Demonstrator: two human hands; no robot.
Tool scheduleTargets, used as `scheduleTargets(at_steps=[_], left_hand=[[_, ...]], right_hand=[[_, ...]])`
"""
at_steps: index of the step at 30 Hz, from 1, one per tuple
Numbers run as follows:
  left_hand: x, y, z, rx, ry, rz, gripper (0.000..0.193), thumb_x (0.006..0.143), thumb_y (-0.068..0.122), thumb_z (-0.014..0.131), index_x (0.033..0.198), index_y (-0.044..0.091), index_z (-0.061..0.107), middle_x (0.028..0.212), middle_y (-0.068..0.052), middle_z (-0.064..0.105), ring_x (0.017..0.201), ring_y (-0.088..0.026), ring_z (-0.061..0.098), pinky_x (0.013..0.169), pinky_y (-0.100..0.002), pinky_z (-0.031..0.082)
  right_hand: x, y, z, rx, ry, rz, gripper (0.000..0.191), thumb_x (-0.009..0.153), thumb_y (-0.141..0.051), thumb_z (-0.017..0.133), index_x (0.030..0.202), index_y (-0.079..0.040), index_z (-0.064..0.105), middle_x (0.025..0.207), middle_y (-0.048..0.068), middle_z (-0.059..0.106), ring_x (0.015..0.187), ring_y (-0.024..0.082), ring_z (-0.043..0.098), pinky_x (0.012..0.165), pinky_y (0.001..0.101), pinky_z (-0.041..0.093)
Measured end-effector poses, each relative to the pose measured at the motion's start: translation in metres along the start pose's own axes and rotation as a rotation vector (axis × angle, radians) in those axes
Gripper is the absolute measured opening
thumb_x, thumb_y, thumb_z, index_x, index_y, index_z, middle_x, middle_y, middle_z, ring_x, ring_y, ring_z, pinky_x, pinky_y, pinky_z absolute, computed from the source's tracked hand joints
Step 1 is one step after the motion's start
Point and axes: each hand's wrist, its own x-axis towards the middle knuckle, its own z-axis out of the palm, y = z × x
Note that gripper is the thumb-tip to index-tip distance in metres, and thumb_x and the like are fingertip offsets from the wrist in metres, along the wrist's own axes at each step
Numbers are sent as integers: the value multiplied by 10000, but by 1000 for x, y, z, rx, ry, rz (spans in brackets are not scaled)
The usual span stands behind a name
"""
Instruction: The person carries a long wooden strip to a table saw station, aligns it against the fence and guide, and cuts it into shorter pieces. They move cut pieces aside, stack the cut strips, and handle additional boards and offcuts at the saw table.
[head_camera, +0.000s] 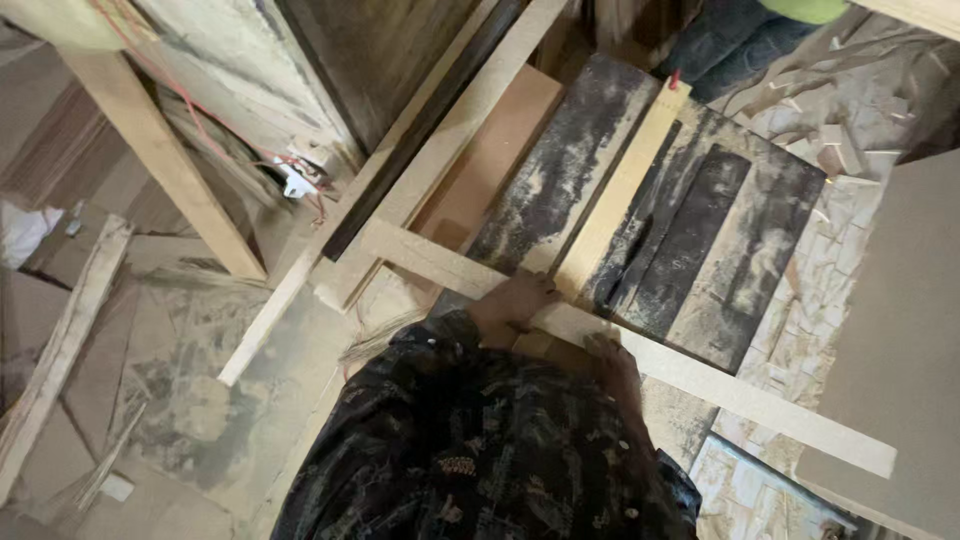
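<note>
A long pale wooden strip (700, 380) lies across the near edge of a dusty dark saw table (590, 150). My left hand (515, 300) grips that strip near its middle, fingers curled over its top. My right hand (612, 365) rests on the same strip a little further right, partly hidden by my dark patterned shirt. A second pale strip (620, 190) lies on the table top, running away from my hands toward a small red part (675, 78) at its far end.
Long timber battens (440, 150) lean left of the table. Sawdust and offcuts (840, 130) cover the floor at the right. A grey board (900, 330) stands at the far right. Red wires and a white plug (297, 180) hang at the left. Another person's legs (740, 40) show at the top.
</note>
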Motion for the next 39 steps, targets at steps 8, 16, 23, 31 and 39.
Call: scheduleTargets(at_steps=[8, 16, 23, 31, 39], left_hand=[[-109, -58, -3, -56, 284, -404, 1203, 603, 510, 908, 1578, 92, 341, 1620, -214, 288, 1520, -412, 207, 1181, -607, 220], [-238, -130, -37, -257, 593, -1050, 937, 700, 358, 871, 1450, 3, 435, 1302, -291, 612, 1192, -454, 597, 977, -531, 497], [-193, -73, 3, -318, 406, -1161, 743, 775, 267, 819, 1425, 75, 515, 1266, -232, 642, 1110, -413, 653, 922, -511, 538], [-188, -55, -6, -303, 547, -1107, 671, 745, 196, 844, 1355, 63, 598, 1291, -227, 648, 1113, -414, 657, 912, -487, 548], [-194, -74, -1, -325, 606, -973, 595, 688, 288, 901, 1205, 79, 693, 1106, -172, 759, 997, -372, 729, 854, -465, 588]], right_hand=[[-4, -1, 10, -308, -200, -27, 561, 817, -145, 706, 1369, -206, 625, 1294, 91, 661, 1195, 346, 603, 977, 458, 500], [19, -2, 29, -422, -108, -244, 569, 880, -298, 661, 1430, -172, 590, 1434, 110, 582, 1314, 355, 529, 1040, 489, 472], [41, -15, 31, -365, -98, -226, 688, 816, -431, 688, 1409, -113, 545, 1430, 155, 520, 1293, 378, 495, 1031, 550, 433], [45, -18, 26, -320, -160, -195, 742, 796, -361, 731, 1453, -93, 513, 1440, 140, 539, 1276, 356, 507, 1053, 539, 407], [74, -19, 23, -376, -374, -100, 658, 828, -351, 731, 1422, -134, 548, 1319, 151, 598, 1248, 345, 534, 1066, 533, 368]])
